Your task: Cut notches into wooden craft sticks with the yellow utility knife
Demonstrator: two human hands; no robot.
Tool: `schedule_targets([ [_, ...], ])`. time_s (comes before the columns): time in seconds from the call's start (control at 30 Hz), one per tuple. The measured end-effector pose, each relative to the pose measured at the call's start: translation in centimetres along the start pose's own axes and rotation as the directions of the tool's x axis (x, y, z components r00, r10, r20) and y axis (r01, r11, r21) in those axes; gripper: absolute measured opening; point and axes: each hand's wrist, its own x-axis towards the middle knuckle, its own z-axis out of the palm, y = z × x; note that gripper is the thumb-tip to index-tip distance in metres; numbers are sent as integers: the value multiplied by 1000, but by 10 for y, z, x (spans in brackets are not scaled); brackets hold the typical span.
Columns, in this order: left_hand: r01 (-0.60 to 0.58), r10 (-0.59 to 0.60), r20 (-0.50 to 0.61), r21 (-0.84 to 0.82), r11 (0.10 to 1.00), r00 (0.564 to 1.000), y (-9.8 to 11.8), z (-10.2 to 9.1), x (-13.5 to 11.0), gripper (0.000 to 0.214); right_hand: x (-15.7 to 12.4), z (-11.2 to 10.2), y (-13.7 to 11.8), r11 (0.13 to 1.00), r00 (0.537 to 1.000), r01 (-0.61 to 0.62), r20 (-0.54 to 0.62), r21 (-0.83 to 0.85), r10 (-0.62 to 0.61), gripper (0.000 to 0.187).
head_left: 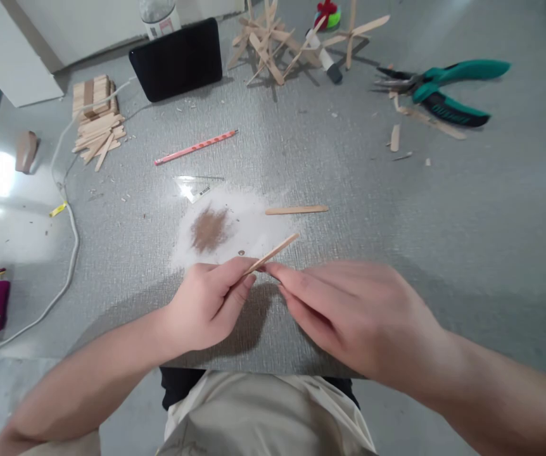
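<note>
My left hand point(213, 301) is closed around a wooden craft stick point(277, 249), its free end slanting up to the right above the table. My right hand point(353, 310) is pinched, its fingertips meeting the stick near my left thumb. A small thin dark edge shows between those fingertips, too hidden to name. Just beyond the hands lies another craft stick point(296, 210), flat on the table. White powder point(254, 221) is spread there too, with a patch of brown dust point(210, 229) on it.
Behind are a pink pencil point(197, 147), a clear set square point(199, 189), a propped phone point(178, 60) and craft-stick bundles point(93, 98). Star-shaped stick assemblies point(268, 44) stand at the back. Green-handled pliers point(444, 92) lie right; a white cable point(74, 253) runs along the left.
</note>
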Motion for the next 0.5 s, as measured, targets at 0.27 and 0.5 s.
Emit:
schedule_targets([
  [0.27, -26, 25, 26, 50, 998, 999, 1, 0, 0, 24, -1, 0, -2, 999, 1000, -19, -6, -36, 19, 27],
  [0.5, -28, 27, 17, 52, 998, 999, -3, 2, 0, 22, -2, 0, -1, 998, 1000, -8, -9, -60, 7, 27],
])
